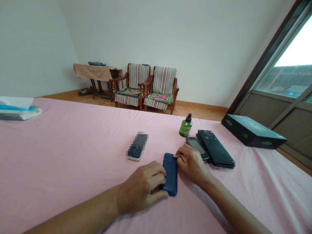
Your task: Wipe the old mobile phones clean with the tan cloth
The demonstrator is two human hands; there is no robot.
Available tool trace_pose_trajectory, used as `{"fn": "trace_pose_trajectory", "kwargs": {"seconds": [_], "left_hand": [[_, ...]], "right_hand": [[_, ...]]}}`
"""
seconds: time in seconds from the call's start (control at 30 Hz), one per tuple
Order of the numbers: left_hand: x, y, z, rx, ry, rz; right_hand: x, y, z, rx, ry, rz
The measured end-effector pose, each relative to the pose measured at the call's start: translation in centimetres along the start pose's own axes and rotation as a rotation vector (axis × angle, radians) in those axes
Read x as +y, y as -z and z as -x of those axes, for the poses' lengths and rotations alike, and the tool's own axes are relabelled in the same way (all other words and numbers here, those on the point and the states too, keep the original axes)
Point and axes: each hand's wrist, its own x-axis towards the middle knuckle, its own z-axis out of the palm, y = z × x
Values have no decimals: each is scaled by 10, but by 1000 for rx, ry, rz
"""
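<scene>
A blue mobile phone (172, 177) lies back side up on the pink sheet (80, 143). My left hand (142, 185) grips its left side, fingers curled over the edge and thumb by the lower end. At the phone's upper right corner, my right hand (191, 162) pinches a small pale folded piece (175, 156), which looks like cloth or tissue and is mostly hidden by the fingers. Just beyond that hand a dark phone (197, 147) leans against a stack of black phones or tablets (215, 148). Left of the blue phone lies a keypad phone (137, 148), its picture partly pixelated.
A green spray bottle (185, 126) stands behind the dark phones. Towards the right edge sits a black box (253, 131). A tissue pack (18, 110) lies at far left. Beyond the sheet are two wooden chairs (161, 86) and a cloth-covered sewing table (94, 72).
</scene>
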Motion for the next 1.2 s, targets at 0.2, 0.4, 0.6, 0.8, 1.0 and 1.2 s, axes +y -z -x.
{"fn": "trace_pose_trajectory", "kwargs": {"seconds": [0.2,0.4,0.6,0.8,1.0,1.2], "left_hand": [[4,-3,-1,7,1,20],[3,-3,-1,14,-8,25],[3,-3,-1,4,-8,26],[3,-3,-2,-5,4,27],[4,-2,-2,-5,10,26],[4,-2,-2,-20,18,19]], "right_hand": [[10,-7,-1,19,48,-56],[9,-10,1,-21,138,-121],[8,-8,-1,-60,177,-106],[4,-2,-1,-92,172,-93],[5,-7,-1,-81,148,-97],[1,-4,-2,-88,145,-97]]}}
